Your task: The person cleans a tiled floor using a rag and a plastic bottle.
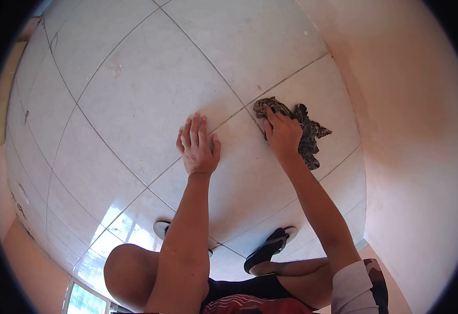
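Note:
My left hand (198,146) lies flat on the white tiled floor (150,89), fingers stretched forward and thumb out to the side, with nothing in it. Over to the right, my right hand (283,131) presses a crumpled dark patterned cloth (308,137) against the tiles. Its fingers rest on the cloth's left part near a grout line. The rest of the cloth spreads out to the right of the hand in bunched folds. What lies under the cloth is hidden.
A pale wall (412,157) rises along the right side of the floor. My bent knee (129,275) and sandalled foot (268,251) are close below my arms. Window light reflects on the tiles at lower left. Dark marks show near the left floor edge.

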